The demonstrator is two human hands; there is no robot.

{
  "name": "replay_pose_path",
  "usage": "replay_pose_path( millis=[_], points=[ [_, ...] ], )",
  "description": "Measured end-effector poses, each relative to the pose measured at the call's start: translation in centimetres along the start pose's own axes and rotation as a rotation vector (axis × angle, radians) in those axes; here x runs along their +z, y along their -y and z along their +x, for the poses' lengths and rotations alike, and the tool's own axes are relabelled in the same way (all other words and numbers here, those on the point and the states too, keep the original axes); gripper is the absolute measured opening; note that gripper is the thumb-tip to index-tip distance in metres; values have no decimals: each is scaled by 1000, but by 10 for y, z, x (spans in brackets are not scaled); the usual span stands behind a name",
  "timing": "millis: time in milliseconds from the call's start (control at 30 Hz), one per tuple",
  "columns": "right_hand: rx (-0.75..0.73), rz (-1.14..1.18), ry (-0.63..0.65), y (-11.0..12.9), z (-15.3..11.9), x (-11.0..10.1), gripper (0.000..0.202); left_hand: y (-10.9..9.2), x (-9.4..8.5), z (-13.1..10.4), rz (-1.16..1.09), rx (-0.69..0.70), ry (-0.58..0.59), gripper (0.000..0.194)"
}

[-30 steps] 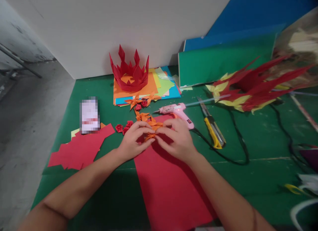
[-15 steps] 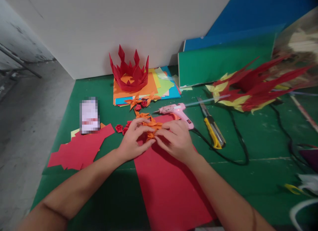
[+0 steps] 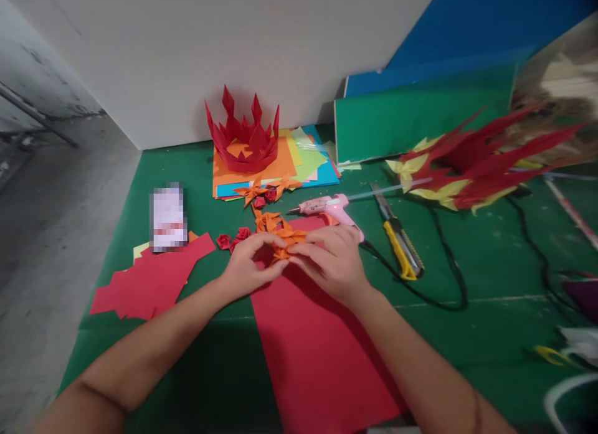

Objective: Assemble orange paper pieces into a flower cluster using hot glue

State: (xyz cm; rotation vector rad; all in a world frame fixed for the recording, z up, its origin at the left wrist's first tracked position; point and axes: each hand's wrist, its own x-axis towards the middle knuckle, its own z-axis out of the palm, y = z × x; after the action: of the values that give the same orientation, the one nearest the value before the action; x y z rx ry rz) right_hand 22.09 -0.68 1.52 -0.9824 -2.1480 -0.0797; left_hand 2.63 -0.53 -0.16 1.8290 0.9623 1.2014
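We record a small change since a second ago: both hands have shifted slightly up the red sheet (image 3: 317, 347), and the orange paper piece (image 3: 283, 252) now sits a little higher between the fingertips, turned somewhat, which we judge to mean the folding of that piece is under way and not finished. The left hand (image 3: 246, 264) and the right hand (image 3: 332, 263) each pinch it narrowly, fingertips meeting over the sheet's far end. Around them, on the green table (image 3: 467, 278), we note the red scraps (image 3: 149, 281) to the left, the red crown (image 3: 243, 138) on a stack of coloured paper (image 3: 303, 163), the glue gun (image 3: 329, 207) just beyond the right hand, the cutter (image 3: 399, 241), and small orange flowers (image 3: 268, 221) touching the work area. The glue gun's black cord (image 3: 439, 291) lies near the right wrist.
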Motion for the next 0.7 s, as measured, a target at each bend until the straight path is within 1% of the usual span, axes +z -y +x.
replay_pose_path(
  millis=[133,267,400,567,700],
  points=[
    [-8,-29,13,-1,1,-2,11,2,1,-1,-181,-112,11,23],
    [-18,-78,3,-1,2,-5,11,3,0,0,-252,-178,19,24],
    [-32,-62,-24,-1,3,-5,7,4,0,1,-308,-216,41,26],
    [-23,-46,-10,0,3,-5,8,5,-1,1,-390,-261,67,28],
    [-42,-51,-39,1,4,-6,8,4,0,0,-405,-252,92,29]
  ],
)
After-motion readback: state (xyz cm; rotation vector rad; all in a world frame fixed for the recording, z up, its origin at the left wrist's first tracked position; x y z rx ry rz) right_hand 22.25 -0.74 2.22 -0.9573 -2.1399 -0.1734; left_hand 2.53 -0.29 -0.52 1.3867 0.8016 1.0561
